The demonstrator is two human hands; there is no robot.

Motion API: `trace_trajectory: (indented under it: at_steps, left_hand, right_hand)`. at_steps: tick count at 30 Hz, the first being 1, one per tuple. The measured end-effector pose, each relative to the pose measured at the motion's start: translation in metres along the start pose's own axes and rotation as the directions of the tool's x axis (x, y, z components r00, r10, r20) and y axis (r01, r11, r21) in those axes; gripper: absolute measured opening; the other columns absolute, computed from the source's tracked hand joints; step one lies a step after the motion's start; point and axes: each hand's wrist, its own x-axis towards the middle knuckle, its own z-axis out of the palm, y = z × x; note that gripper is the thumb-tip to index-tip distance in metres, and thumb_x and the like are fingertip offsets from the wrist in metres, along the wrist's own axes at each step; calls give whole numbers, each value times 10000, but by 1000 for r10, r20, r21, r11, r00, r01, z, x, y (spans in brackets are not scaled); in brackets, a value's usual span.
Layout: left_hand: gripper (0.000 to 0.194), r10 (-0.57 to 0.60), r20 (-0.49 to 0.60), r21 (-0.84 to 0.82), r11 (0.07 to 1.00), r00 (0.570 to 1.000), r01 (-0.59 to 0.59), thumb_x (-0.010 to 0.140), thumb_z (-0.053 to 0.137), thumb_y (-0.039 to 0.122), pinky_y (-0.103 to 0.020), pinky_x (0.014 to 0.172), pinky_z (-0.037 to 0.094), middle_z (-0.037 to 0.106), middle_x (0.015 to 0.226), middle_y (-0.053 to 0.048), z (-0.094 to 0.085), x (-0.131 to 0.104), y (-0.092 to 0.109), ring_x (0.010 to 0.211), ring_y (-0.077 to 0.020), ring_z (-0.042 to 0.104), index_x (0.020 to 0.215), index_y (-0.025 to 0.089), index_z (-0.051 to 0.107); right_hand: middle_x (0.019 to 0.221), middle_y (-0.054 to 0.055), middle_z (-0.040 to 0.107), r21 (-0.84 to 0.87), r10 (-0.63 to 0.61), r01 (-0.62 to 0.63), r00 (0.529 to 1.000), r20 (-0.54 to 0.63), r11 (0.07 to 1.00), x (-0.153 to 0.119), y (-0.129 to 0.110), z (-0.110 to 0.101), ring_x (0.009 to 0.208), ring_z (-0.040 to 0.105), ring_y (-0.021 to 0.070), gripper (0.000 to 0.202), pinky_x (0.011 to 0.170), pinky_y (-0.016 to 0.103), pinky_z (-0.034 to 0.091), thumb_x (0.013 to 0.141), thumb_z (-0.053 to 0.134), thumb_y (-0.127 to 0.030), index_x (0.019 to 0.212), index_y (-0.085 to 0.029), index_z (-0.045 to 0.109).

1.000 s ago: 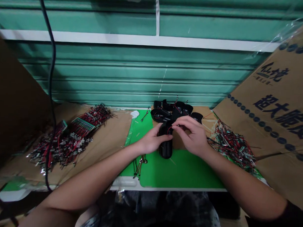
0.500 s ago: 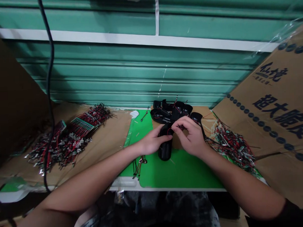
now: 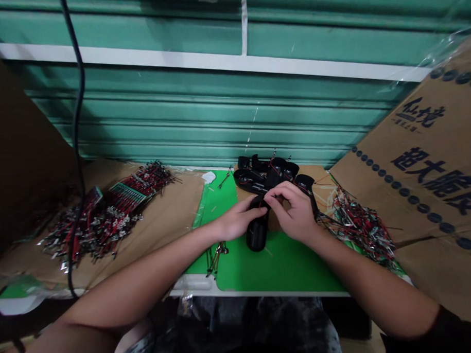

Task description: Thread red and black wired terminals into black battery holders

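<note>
A black rounded plastic housing (image 3: 256, 235) stands over the green mat, its lower end towards me. My left hand (image 3: 239, 220) is closed around its upper part from the left, thumb across the front. At the housing's top, the thumb and fingers of my right hand (image 3: 294, 210) are pinched together. A thin red wire (image 3: 261, 204) shows there between the two hands; its end is hidden by the right fingers. Just beyond the hands lies a group of similar black housings (image 3: 276, 170), some with wires sticking up.
Red and black wired parts are heaped on cardboard at left (image 3: 101, 222), and another wire pile (image 3: 363, 226) lies at right. A few loose wires (image 3: 217, 257) rest on the green mat (image 3: 288, 267). A cardboard box (image 3: 432, 164) stands right; a black cable (image 3: 77, 125) hangs left.
My right fingertips have shifted slightly left at the housing's top, and less of the red wire shows. The left hand keeps its hold.
</note>
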Motion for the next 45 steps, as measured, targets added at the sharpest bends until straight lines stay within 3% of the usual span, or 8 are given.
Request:
trace_trajectory:
  at_steps: [9,17,21,28,33,37,40,45]
  left_hand:
    - [400,-46,-19,-71,996,999,45,878,763,393,-373,1025,466,754,1147,-77,-3,1,-2,1154,-277,622,1206,165,758]
    - [340,3,-40,-31,1000,999,-4,860,755,386,-341,921,470,740,976,-42,-7,5,-2,963,-230,626,1104,151,774]
    - [288,45,-99,-21,999,994,-47,839,754,362,-336,931,469,728,963,-36,-6,6,1,979,-230,629,1041,157,750]
    - [353,49,-252,-108,991,967,-78,800,806,354,-297,855,486,678,922,-5,-7,7,3,884,-177,617,1046,171,631]
    - [368,59,-283,-70,994,957,-82,832,812,389,-305,848,497,671,911,-2,-7,7,2,875,-172,628,1053,174,612]
    - [414,19,-269,-142,988,963,-59,797,842,377,-286,789,497,662,893,7,-5,5,1,830,-155,629,1062,179,593]
    - [475,-50,-259,-185,983,965,1,766,852,369,-255,666,481,655,872,16,-5,3,4,741,-140,622,1113,187,584]
    - [564,-108,-207,-214,975,972,63,751,856,398,-231,547,484,673,890,-2,-9,1,11,691,-161,670,1201,204,578]
  right_hand:
    - [913,37,678,-8,-68,68,998,-13,998,-3,4,3,808,652,178,71,705,335,541,1014,709,-211,1044,-237,768]
    - [889,36,668,-131,-80,78,997,-14,988,0,-2,-1,745,607,177,31,701,345,538,1004,711,-233,1026,-233,689]
    - [986,73,641,-176,-113,113,994,10,978,0,0,-3,857,647,209,26,758,374,566,1008,699,-246,1031,-242,708]
    - [1166,111,614,-177,-37,69,983,179,982,-3,5,-3,1025,674,244,235,895,419,597,1039,659,-349,1250,-248,694]
    - [1378,166,585,-216,95,-15,927,364,976,-5,2,-4,1201,665,312,569,1051,526,574,1000,693,-577,1436,-234,566]
    - [1573,240,476,-268,161,-38,876,455,963,-14,7,-3,1393,581,437,1027,1115,652,535,803,798,-782,1585,-237,417]
    - [1641,254,420,-262,161,-33,860,485,964,-19,13,-2,1483,504,485,1307,1146,679,514,646,874,-832,1669,-255,300]
    - [1602,213,479,-248,141,-18,862,487,969,-16,12,-3,1495,499,445,1224,1169,650,504,685,910,-735,1651,-275,316]
